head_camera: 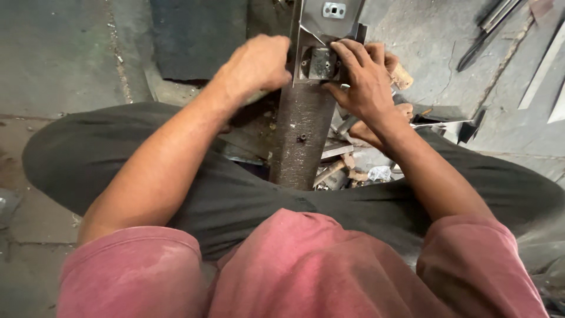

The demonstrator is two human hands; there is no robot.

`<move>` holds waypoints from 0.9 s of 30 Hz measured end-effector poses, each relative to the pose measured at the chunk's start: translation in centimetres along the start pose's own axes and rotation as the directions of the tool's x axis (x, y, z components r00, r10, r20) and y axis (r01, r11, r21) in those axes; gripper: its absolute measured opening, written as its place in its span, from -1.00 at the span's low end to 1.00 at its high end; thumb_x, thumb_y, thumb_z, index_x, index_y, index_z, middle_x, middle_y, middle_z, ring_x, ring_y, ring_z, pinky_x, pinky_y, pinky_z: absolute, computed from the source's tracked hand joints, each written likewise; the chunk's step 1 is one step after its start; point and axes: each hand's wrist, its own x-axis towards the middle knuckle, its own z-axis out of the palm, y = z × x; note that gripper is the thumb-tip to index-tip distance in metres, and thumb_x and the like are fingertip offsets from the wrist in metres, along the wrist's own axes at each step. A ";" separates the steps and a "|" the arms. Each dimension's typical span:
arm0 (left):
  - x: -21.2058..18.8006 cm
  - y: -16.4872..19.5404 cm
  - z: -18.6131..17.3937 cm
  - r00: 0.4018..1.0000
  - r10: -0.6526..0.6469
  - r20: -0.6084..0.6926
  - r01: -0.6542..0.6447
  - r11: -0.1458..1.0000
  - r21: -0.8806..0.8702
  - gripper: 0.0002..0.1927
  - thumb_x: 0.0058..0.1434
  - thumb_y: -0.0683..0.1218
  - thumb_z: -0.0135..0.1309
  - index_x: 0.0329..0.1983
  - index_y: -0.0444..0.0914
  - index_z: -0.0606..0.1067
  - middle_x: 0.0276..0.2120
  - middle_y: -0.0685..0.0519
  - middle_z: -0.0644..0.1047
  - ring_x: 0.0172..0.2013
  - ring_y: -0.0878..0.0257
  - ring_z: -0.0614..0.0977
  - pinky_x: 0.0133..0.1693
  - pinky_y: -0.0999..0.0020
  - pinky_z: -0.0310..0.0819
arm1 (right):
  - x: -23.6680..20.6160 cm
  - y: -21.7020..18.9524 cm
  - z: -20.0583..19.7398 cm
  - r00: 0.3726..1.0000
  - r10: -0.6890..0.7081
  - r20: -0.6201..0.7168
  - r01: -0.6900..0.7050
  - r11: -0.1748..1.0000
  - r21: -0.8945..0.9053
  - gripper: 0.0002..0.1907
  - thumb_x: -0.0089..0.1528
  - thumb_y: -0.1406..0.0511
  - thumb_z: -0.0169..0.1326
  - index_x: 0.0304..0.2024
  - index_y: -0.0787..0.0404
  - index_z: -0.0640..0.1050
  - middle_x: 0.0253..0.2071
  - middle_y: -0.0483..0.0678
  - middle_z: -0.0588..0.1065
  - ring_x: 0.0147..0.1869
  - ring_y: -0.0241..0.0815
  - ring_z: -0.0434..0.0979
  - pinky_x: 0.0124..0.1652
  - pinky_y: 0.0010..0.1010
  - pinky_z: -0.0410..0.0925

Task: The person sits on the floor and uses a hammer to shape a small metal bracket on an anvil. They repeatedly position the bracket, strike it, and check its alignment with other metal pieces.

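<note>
A rusty dark metal post [300,138] stands upright between my knees, with a small grey metal piece [321,62] seated on its top. My right hand [362,82] rests on that piece, fingers curled over its right side and front. My left hand [256,62] is closed against the left side of the post's top; what it grips is hidden under the fingers. A bent grey sheet-metal part [329,17] with a slotted hole lies just beyond the post top.
Scrap metal strips and offcuts [341,168] lie on the floor behind the post. Long metal bars [491,26] and flat strips [544,68] lie at the upper right. A dark mat [197,35] covers the concrete floor at the top left.
</note>
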 end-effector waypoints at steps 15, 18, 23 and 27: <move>-0.4 0.4 1.4 0.999 0.024 -0.044 -0.024 1.000 -0.010 -0.48 0.08 0.04 0.35 -0.06 -0.40 0.48 -0.22 -0.32 0.60 -0.11 -0.25 0.63 -0.08 -0.07 0.52 | -0.2 1.4 1.3 0.995 -0.075 -0.067 0.083 0.988 0.131 -0.17 0.09 0.29 0.50 0.38 0.21 0.45 0.30 -0.02 0.44 0.26 0.05 0.32 0.25 -0.12 0.19; -0.3 0.4 1.3 0.999 0.026 -0.043 -0.026 1.000 -0.003 -0.49 0.07 0.03 0.36 -0.07 -0.40 0.49 -0.21 -0.32 0.60 -0.10 -0.24 0.62 -0.07 -0.07 0.51 | -0.2 1.5 1.4 0.995 -0.079 -0.067 0.087 0.987 0.131 -0.17 0.08 0.30 0.50 0.37 0.20 0.45 0.31 -0.01 0.43 0.28 0.06 0.32 0.28 -0.11 0.19; 0.2 -0.1 1.7 1.000 0.003 -0.026 -0.003 1.000 -0.006 -0.46 0.06 0.05 0.37 -0.04 -0.38 0.49 -0.20 -0.30 0.60 -0.10 -0.22 0.63 -0.06 -0.06 0.51 | -0.3 1.6 1.4 0.994 -0.077 -0.072 0.087 0.984 0.153 -0.18 0.09 0.31 0.50 0.37 0.21 0.45 0.32 -0.01 0.43 0.28 0.07 0.32 0.28 -0.09 0.22; 1.2 -1.0 2.8 0.998 -0.014 -0.058 0.011 0.999 -0.047 -0.20 0.01 0.01 0.40 0.16 -0.49 0.27 -0.15 -0.36 0.57 -0.07 -0.21 0.62 -0.02 0.02 0.51 | -0.1 1.5 1.2 0.993 -0.087 -0.076 0.099 0.979 0.176 -0.18 0.10 0.34 0.50 0.38 0.23 0.45 0.32 0.01 0.42 0.27 0.09 0.32 0.30 -0.12 0.29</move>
